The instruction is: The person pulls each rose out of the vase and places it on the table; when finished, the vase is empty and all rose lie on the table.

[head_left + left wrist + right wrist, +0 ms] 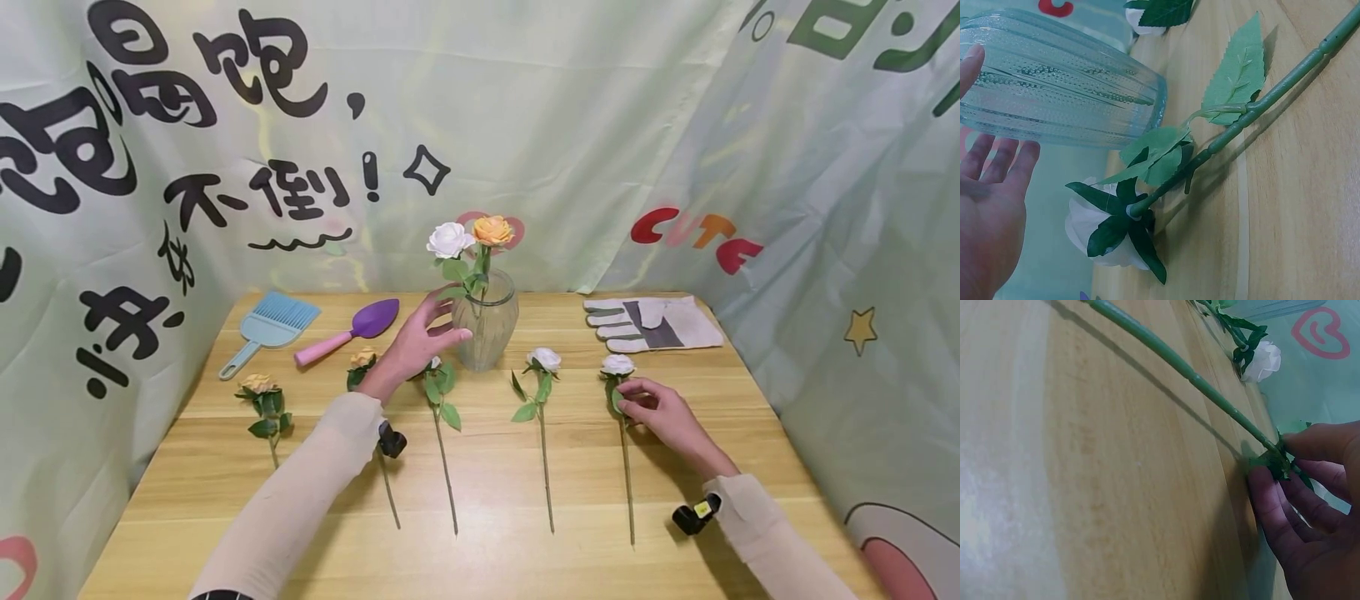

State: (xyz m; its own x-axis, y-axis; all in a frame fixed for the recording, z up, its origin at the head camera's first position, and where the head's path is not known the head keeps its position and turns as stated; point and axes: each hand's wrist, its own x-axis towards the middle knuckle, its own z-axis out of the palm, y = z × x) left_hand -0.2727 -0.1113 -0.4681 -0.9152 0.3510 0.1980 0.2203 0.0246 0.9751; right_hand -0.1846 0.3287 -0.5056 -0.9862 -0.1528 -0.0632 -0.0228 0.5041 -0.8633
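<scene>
My left hand (414,346) is at the left side of a clear ribbed glass vase (491,333). Its fingers are fairly straight, with the fingertips right at the glass and the thumb in front in the left wrist view. A white rose (450,240) and an orange rose (492,231) stand in the vase. With my right hand (663,418) I pinch the rightmost white rose (618,365) by its leafy stem just under the bloom. That rose's stem (1191,375) slants over the wood in the right wrist view.
Another white rose (545,360) lies right of centre, and one (1107,234) is below my left hand. Orange roses (258,384) lie further left. Behind are a blue dustpan and brush (273,321), a purple trowel (375,318) and work gloves (690,321).
</scene>
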